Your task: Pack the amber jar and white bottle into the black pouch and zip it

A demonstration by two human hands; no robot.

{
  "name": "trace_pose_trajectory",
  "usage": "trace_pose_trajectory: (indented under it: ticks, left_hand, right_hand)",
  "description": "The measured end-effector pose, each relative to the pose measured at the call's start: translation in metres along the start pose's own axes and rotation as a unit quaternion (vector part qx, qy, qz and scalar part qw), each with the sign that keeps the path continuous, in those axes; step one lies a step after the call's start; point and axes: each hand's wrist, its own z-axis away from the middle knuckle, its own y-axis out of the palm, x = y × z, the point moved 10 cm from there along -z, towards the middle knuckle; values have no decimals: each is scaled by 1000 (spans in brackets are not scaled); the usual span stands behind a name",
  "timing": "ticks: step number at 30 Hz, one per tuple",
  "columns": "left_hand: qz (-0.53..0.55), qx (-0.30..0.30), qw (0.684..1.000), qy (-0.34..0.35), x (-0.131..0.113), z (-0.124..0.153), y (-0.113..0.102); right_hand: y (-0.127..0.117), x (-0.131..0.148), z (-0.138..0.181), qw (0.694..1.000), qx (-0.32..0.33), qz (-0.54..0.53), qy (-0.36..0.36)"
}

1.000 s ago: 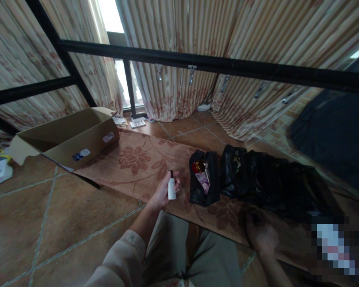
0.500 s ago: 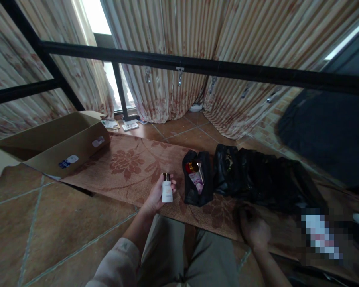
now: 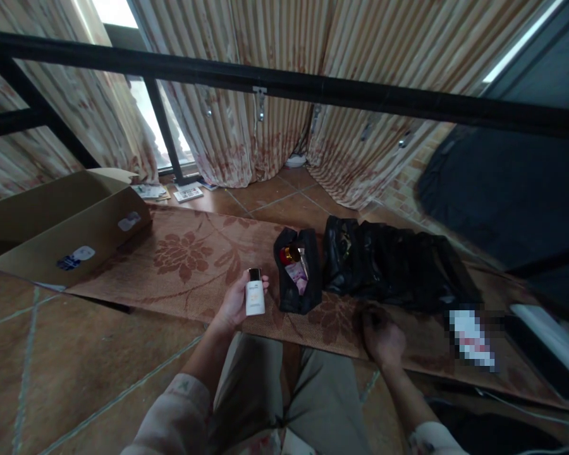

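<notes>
In my left hand, held upright over the front edge of the table, is a small white bottle with a shiny dark cap. My fingers wrap it from behind, so its printed front faces me. Just right of it stands an open black pouch holding a red-and-gold item, a pinkish-purple packet and a slim light tube. My right hand rests low at the table's front edge, before a row of black bags. Its fingers are lost in dark shade; whether they grip anything cannot be made out.
A long cardboard box stands open at the left end of the brown floral table cover. Beyond runs a black metal rail before striped curtains. A blurred-out item and a flat dark-and-white object lie at right.
The view has shifted to the right, so everything appears farther left. The bottle's label now faces me more squarely in my left hand. My right hand stays low by the table edge.
</notes>
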Motion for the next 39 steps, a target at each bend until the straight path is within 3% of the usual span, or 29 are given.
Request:
trace_pose_trajectory:
  ticks: [39]
  left_hand:
    - [26, 22, 999, -11, 3, 0, 3]
  right_hand:
    - [-1, -1, 0, 1000, -24, -1, -6]
